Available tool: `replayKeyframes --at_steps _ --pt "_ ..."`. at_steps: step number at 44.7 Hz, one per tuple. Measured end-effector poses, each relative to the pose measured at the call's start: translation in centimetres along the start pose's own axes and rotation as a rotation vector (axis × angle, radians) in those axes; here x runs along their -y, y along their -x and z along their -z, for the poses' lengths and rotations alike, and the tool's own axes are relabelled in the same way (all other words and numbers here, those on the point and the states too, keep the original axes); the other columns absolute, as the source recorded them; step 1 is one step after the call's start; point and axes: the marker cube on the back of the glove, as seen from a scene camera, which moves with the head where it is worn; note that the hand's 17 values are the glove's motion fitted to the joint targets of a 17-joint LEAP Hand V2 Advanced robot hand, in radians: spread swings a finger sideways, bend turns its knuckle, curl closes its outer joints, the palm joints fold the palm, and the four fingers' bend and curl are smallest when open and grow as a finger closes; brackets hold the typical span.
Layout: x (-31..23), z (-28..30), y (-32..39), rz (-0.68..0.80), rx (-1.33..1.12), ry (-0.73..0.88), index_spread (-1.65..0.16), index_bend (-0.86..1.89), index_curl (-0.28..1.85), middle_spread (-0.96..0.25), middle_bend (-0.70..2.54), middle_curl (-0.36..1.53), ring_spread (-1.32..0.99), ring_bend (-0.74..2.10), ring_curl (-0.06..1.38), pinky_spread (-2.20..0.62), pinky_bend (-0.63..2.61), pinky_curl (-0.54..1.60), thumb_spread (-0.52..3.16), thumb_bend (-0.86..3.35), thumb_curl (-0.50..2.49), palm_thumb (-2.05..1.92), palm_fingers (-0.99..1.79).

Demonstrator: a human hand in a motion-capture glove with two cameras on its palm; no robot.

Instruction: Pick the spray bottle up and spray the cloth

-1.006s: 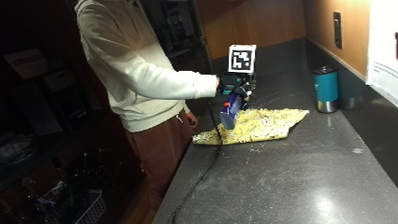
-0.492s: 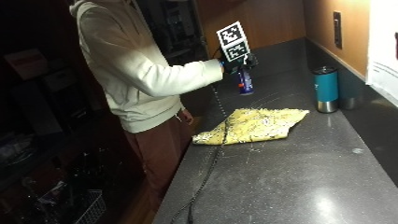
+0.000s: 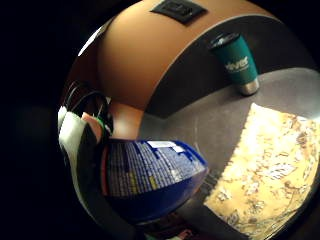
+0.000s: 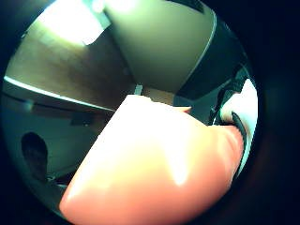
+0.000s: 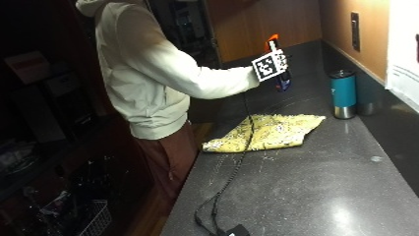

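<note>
You've got your right hand (image 5: 274, 66) wrapped around the spray bottle (image 3: 150, 177) up in the air, so I'd tip the nozzle down at the cloth (image 5: 268, 132) before you squeeze.

A dark speckled counter (image 5: 314, 191) is carrying a yellow patterned cloth (image 5: 265, 132) lying crumpled near its front edge, and a teal tumbler (image 5: 342, 93) standing upright by the wall.

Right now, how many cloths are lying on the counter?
1. The yellow patterned cloth lies folded on the dark counter below the raised spray bottle, with the teal tumbler standing beyond it by the wall. No other cloth shows.
</note>
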Motion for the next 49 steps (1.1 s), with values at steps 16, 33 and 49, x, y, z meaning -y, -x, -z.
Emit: replayKeyframes --at_steps 16,33,49 --pt "1.0 -12.1 -6.9 -0.046 -0.059 0.173 -0.14 0.36 0.52 -0.10 0.47 0.46 -0.17 0.44 0.40 -0.21 0.38 0.37 0.19 -0.03 0.77 0.98 1.31" --pt "2.6 -14.5 -7.9 0.003 -0.114 0.160 -0.18 0.19 0.48 -0.10 0.34 0.42 -0.16 0.40 0.39 -0.18 0.44 0.38 0.39 -0.04 0.75 0.96 1.13" --pt "-2.4 -2.6 -5.2 0.010 -0.085 0.324 -0.28 0.10 0.32 -0.06 0.21 0.38 -0.10 0.31 0.35 0.01 0.42 0.36 0.80 -0.06 0.54 0.65 0.55"
